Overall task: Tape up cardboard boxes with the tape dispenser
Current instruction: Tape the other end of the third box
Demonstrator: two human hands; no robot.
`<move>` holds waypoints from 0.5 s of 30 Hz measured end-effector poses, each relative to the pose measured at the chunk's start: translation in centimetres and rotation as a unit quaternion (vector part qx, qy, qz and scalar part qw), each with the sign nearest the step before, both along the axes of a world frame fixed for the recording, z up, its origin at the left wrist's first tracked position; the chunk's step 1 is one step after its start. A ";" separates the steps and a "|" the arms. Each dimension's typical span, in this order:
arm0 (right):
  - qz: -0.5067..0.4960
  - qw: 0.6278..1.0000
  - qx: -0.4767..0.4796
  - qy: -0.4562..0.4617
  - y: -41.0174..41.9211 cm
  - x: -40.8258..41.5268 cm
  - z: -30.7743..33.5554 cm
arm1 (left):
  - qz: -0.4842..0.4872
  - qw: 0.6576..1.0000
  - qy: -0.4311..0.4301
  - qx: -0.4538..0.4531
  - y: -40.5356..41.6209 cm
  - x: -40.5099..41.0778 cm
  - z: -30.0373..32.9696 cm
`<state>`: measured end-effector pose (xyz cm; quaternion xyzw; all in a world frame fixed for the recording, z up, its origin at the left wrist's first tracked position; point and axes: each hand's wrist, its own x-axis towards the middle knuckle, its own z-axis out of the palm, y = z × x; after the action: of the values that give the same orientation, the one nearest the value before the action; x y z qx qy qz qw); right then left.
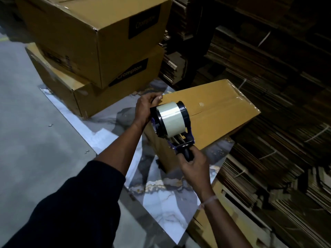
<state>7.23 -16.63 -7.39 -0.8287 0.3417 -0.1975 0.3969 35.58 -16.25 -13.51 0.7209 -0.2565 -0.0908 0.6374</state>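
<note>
Dark long sleeve (pixel 75 203) on left arm; thin pale band (pixel 208 201) on right wrist.

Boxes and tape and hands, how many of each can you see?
Made-up cardboard boxes: 3, one being taped, and two stacked, upper on lower
Tape dispensers: 1
Hands: 2, left gripping the box corner, right holding the dispenser's handle
Total: 6
The flat cardboard piled on the right is too dark to count.

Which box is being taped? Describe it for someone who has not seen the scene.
Start at the marbled sheet. Right of the two stacked printed boxes lies one plain box, under the dispenser. Only this box is unprinted, and the left hand touches its corner.
</note>
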 end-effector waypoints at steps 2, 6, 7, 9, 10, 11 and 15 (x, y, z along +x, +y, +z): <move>-0.016 1.000 -0.006 -0.009 0.2 1.4 -0.2 | -0.029 0.999 0.034 -0.014 -0.6 1.2 -0.2; -0.034 0.999 -0.032 -0.016 0.3 2.5 -0.6 | -0.064 0.996 0.054 -0.034 -1.2 1.7 -1.7; -0.035 0.999 -0.036 -0.017 0.2 2.5 -0.8 | -0.057 0.996 0.060 -0.037 -1.5 1.7 -2.3; -0.037 0.998 -0.045 -0.013 0.3 2.4 -0.9 | -0.047 0.997 0.056 -0.034 -1.8 1.9 -2.8; -0.036 0.998 -0.052 -0.010 0.3 2.4 -1.0 | -0.045 0.998 0.049 -0.024 -1.9 2.1 -2.8; -0.035 0.998 -0.059 -0.006 0.3 2.3 -1.0 | -0.043 0.998 0.042 -0.015 -1.8 2.2 -2.7; -0.025 0.996 -0.081 -0.002 0.6 2.2 -0.6 | -0.043 0.999 0.019 -0.012 -1.5 2.2 -2.3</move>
<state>9.45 -16.06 -7.96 -0.8486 0.3446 -0.2362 0.3244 37.83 -17.77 -15.80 0.6998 -0.2761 -0.1290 0.6461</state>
